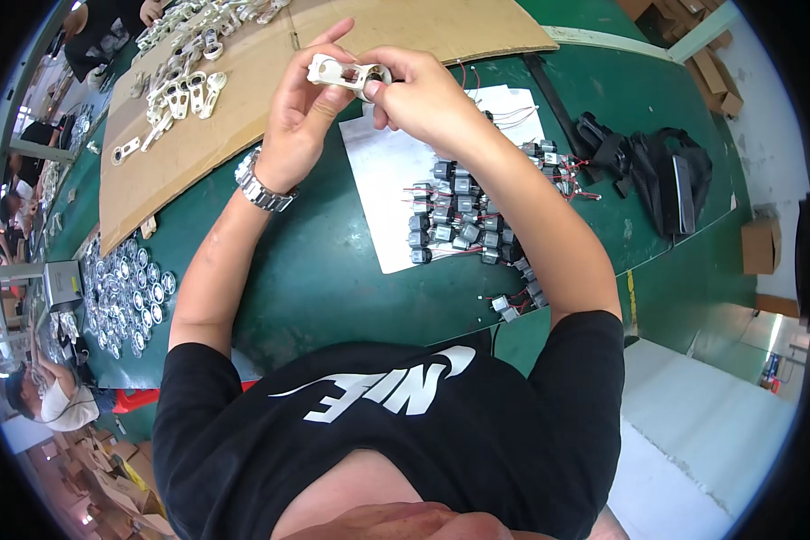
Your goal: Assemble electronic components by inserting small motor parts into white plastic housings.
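Up in the air over the cardboard sheet [171, 180], a cream plastic housing [326, 70], held two-handed and lying nearly crosswise, narrow end to the left, round end to the right. Pinched at the narrow end by the left hand [299, 112], thumb low against the frame, index finger raised and apart, silver watch [263, 187] at the wrist. Pinched at the round end by the right hand [430, 92], thumb tip over the ring-shaped opening, fingers curled in behind. Most likely mid-fitting or mid-check at that round end, judging by the thumb's place; impossible to tell a seated insert from a bare opening, with so much covered. Next, by the look of it, a call for a firm left pinch, the round end held square, and an even push or turn from the right thumb, without twisting the slim frame. Farther off on the cardboard, a scatter of similar cream pieces [178, 97]. Over to the right, on white paper [369, 189], rows of small wired motors [463, 209], partly behind the right forearm. Down to the left, on the green table [315, 279], a spread of shiny round parts [139, 288], well apart from both hands.
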### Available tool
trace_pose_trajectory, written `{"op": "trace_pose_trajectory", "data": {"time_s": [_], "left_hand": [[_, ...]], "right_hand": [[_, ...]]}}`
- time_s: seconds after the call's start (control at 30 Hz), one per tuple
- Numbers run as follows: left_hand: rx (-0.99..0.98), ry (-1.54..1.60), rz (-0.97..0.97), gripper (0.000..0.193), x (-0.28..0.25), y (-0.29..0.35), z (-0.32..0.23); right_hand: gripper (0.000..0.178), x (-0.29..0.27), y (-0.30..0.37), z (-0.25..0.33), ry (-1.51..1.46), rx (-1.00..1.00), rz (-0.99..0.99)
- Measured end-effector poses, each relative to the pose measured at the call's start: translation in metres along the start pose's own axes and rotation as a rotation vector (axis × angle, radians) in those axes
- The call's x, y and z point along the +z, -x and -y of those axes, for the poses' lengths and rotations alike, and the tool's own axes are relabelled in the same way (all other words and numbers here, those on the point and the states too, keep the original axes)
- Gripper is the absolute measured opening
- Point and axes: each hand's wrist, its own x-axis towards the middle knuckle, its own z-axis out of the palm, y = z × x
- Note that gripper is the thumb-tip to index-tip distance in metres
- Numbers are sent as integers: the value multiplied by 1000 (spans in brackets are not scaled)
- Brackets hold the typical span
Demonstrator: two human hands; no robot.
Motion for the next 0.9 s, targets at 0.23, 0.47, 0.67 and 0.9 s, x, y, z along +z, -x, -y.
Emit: {"op": "trace_pose_trajectory", "data": {"time_s": [0.23,0.47,0.67,0.9], "left_hand": [[26,-344,-209,44,-20,-6,-4],[176,-1360,-93,57,-187,-9,48],[-147,-1996,30,77,-235,-54,61],[79,-1919,295,59,-122,-123,81]], "right_hand": [[52,-10,-1,-3,235,-320,111],[40,-56,52,-32,602,-238,-284],[21,-94,165,-79,810,-361,-921],[25,-89,243,-126,928,-276,-1210]]}}
